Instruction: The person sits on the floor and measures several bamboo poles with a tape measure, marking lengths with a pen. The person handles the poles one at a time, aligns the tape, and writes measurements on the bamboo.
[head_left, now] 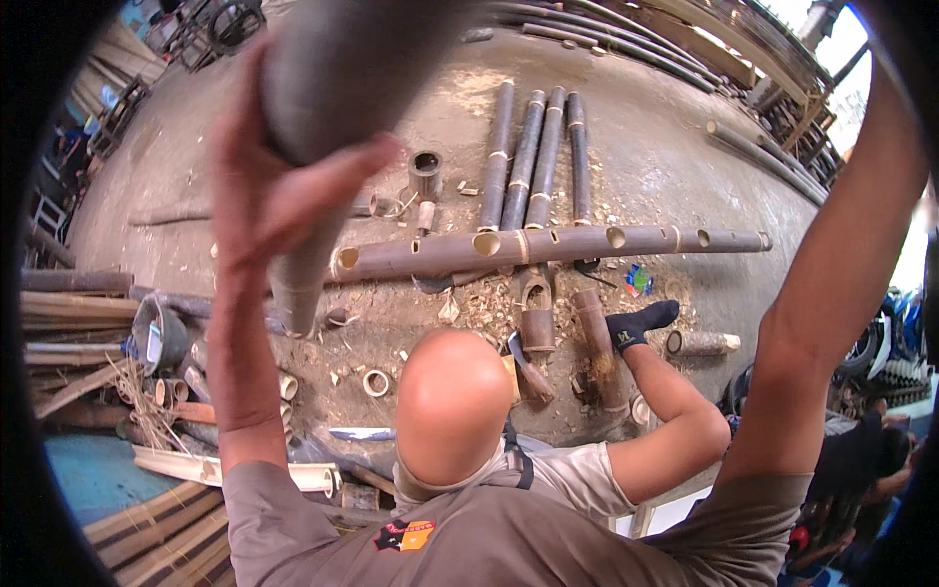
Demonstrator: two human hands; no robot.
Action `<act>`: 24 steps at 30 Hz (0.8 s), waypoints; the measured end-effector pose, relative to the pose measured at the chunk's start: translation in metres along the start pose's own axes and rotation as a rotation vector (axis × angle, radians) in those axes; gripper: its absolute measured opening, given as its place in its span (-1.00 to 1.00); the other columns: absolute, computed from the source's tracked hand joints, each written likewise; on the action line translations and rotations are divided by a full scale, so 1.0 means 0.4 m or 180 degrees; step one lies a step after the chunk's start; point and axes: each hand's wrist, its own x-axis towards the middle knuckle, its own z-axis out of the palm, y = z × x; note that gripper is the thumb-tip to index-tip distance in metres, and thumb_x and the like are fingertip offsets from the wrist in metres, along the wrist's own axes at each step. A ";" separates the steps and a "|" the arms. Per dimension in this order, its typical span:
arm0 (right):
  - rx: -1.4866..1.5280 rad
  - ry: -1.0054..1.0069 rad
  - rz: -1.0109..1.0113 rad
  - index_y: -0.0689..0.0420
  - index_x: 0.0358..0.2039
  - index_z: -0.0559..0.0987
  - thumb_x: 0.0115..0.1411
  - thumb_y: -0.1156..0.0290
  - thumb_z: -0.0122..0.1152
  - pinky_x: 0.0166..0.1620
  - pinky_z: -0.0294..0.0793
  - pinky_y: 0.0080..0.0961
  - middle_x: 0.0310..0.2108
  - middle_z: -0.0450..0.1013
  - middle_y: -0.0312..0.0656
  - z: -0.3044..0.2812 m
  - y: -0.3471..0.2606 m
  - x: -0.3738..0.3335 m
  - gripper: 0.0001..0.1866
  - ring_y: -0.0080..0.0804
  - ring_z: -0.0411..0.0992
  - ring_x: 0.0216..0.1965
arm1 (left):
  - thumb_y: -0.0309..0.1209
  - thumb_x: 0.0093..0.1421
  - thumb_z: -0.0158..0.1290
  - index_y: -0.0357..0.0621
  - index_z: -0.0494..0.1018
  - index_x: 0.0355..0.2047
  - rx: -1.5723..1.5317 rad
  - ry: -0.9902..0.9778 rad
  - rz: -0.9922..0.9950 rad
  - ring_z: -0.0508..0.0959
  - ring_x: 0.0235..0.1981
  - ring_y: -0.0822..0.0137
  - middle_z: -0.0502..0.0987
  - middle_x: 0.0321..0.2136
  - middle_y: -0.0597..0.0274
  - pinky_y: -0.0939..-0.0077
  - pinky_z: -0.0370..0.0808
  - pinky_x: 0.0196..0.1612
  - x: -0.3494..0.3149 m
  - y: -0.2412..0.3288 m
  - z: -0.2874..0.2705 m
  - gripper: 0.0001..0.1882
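Left hand (pixel 259 191) curled round a thick, smooth dark-grey cylinder (pixel 362 73), blurred, raised near camera; right hand out of view, grip untellable; long brown bamboo tube (pixel 577 243) below, oval openings already cut; what remains, unclear.

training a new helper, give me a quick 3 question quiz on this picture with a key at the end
1. Multiple choice: which hand holds the blurred dark cylinder?
a) left
b) right
2. True or false: the long bamboo pole lying crosswise has openings cut along it.
3. Count: how many dark bamboo lengths lie roughly side by side just beyond that pole, pointing away from the person?

Key
1. a, the left hand
2. True
3. Four
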 end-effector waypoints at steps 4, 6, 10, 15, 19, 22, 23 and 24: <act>0.0458 0.0610 0.0177 0.20 0.36 0.41 0.40 -0.11 0.14 0.43 0.26 -0.02 0.37 0.33 0.10 -0.044 0.055 -0.007 -0.26 0.06 0.33 0.36 | -0.17 -0.16 0.52 -0.15 0.36 0.31 0.0261 -0.0687 0.0513 0.64 0.07 -0.07 0.60 0.06 -0.15 0.13 0.59 0.14 -0.048 -0.050 0.097 0.01; 0.0584 0.0905 0.0195 0.20 0.36 0.41 0.39 -0.12 0.14 0.43 0.26 -0.01 0.37 0.33 0.10 -0.123 0.053 0.000 -0.25 0.06 0.33 0.36 | -0.07 -0.16 0.51 -0.14 0.35 0.30 0.0228 -0.0827 0.0892 0.64 -0.02 -0.13 0.59 0.00 -0.13 0.07 0.61 0.01 -0.047 -0.072 0.162 0.02; 0.0980 0.1584 0.0518 0.21 0.36 0.40 0.38 -0.14 0.15 0.43 0.25 0.02 0.37 0.33 0.10 -0.261 0.180 -0.069 -0.23 0.07 0.33 0.36 | 0.02 -0.10 0.48 -0.06 0.24 0.31 0.0549 -0.1711 0.0729 0.63 -0.20 -0.11 0.53 -0.26 -0.03 0.00 0.58 -0.23 -0.059 -0.067 0.212 0.04; 0.1035 0.2008 0.1057 0.21 0.36 0.40 0.36 -0.17 0.15 0.44 0.24 0.05 0.37 0.33 0.10 -0.343 0.354 -0.242 -0.20 0.08 0.33 0.36 | 0.05 -0.10 0.45 -0.02 0.27 0.31 0.0964 -0.2211 0.0668 0.62 -0.17 -0.05 0.51 -0.21 0.02 0.07 0.56 -0.28 -0.177 -0.211 0.267 0.01; 0.1004 0.2028 0.1797 0.24 0.38 0.36 0.29 -0.26 0.20 0.46 0.15 0.11 0.36 0.34 0.08 -0.341 0.542 -0.518 -0.09 0.08 0.30 0.37 | 0.03 -0.16 0.45 0.07 0.26 0.37 0.1008 -0.2737 0.0410 0.59 -0.10 -0.04 0.51 -0.13 0.05 0.02 0.53 -0.14 -0.304 -0.394 0.302 0.08; 0.1340 0.1995 0.2392 0.13 0.44 0.30 0.23 -0.33 0.23 0.46 0.13 0.15 0.40 0.30 0.01 -0.287 0.586 -0.715 -0.02 0.06 0.26 0.40 | 0.02 -0.18 0.46 0.14 0.23 0.41 0.1008 -0.3202 0.0204 0.57 -0.02 -0.04 0.49 -0.05 0.06 -0.01 0.51 -0.01 -0.374 -0.506 0.316 0.12; 0.1423 0.1887 0.2617 0.09 0.46 0.28 0.21 -0.35 0.24 0.46 0.12 0.17 0.43 0.27 -0.02 -0.260 0.594 -0.784 0.01 0.05 0.23 0.42 | 0.01 -0.18 0.46 0.16 0.22 0.42 0.1025 -0.3339 0.0163 0.56 0.02 -0.04 0.49 -0.01 0.06 -0.01 0.50 0.03 -0.399 -0.540 0.299 0.12; 0.1514 0.1930 0.2989 0.05 0.48 0.25 0.19 -0.37 0.26 0.46 0.11 0.20 0.45 0.24 -0.04 -0.234 0.611 -0.835 0.03 0.03 0.20 0.44 | -0.01 -0.19 0.47 0.16 0.23 0.41 0.1157 -0.3416 0.0052 0.54 0.06 -0.04 0.48 0.01 0.07 0.01 0.50 0.05 -0.427 -0.572 0.277 0.12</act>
